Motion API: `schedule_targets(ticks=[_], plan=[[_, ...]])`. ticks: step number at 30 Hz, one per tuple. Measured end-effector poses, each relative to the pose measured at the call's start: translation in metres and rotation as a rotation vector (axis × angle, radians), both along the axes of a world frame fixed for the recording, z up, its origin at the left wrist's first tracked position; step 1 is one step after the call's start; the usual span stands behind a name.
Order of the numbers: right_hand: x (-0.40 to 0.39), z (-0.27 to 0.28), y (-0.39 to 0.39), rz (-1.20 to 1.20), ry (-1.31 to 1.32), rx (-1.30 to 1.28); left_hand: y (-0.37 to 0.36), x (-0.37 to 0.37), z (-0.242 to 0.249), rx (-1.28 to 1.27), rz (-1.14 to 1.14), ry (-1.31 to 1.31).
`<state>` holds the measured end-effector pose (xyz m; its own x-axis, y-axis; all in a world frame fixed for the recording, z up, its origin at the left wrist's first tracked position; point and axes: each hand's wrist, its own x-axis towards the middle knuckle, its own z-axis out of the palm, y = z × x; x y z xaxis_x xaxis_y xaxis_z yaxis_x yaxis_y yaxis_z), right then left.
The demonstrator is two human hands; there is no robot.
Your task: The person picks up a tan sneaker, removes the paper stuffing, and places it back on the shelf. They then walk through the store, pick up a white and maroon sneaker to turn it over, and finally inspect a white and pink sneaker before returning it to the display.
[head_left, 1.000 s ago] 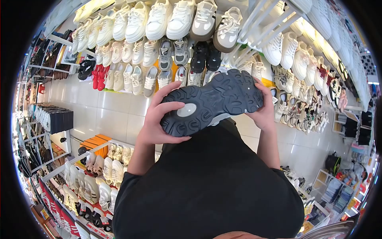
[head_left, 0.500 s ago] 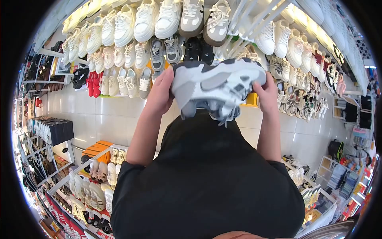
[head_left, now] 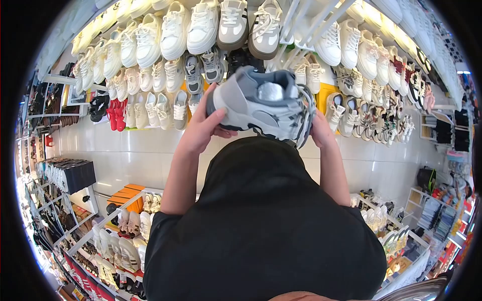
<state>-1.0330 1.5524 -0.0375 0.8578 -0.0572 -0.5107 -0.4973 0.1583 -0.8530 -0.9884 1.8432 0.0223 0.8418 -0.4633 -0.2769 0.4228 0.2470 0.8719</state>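
I hold a chunky grey and white sneaker [head_left: 261,103] in front of my chest with both hands. Its opening faces up toward me and shows crumpled paper stuffing inside; the laces hang at its right end. My left hand [head_left: 201,125] grips the heel end, thumb across the side. My right hand [head_left: 319,131] holds the toe and lace end from below, mostly hidden behind the shoe. My black shirt fills the lower middle of the view.
A wall display of white and beige sneakers [head_left: 170,35] runs ahead, with red shoes [head_left: 116,108] at the left. Low racks of shoes [head_left: 125,236] stand at my left, more racks [head_left: 391,236] at my right. Pale tiled floor [head_left: 135,150] lies between.
The sneaker has been rolled in my hands: first its dark sole faced me, then its side, now its opening. Both hands kept hold throughout.
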Motion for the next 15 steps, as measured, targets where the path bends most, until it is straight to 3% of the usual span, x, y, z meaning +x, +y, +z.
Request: schedule_targets(ticks=[2, 7, 11, 15], plan=[[-0.004, -0.003, -0.002, 0.05, -0.061, 0.176, -0.001, 0.003, -0.004, -0.018, 0.16, 0.041], [-0.016, 0.015, 0.008, 0.077, -0.286, 0.615, 0.024, 0.005, -0.031, 0.122, 0.19, 0.128], [-0.023, 0.028, 0.015, 0.128, -0.352, 0.347, 0.037, -0.006, -0.033, 0.214, 0.133, 0.172], [-0.035, 0.034, 0.028, 0.031, -0.295, 0.033, 0.053, -0.019, -0.037, 0.308, 0.051, 0.201]])
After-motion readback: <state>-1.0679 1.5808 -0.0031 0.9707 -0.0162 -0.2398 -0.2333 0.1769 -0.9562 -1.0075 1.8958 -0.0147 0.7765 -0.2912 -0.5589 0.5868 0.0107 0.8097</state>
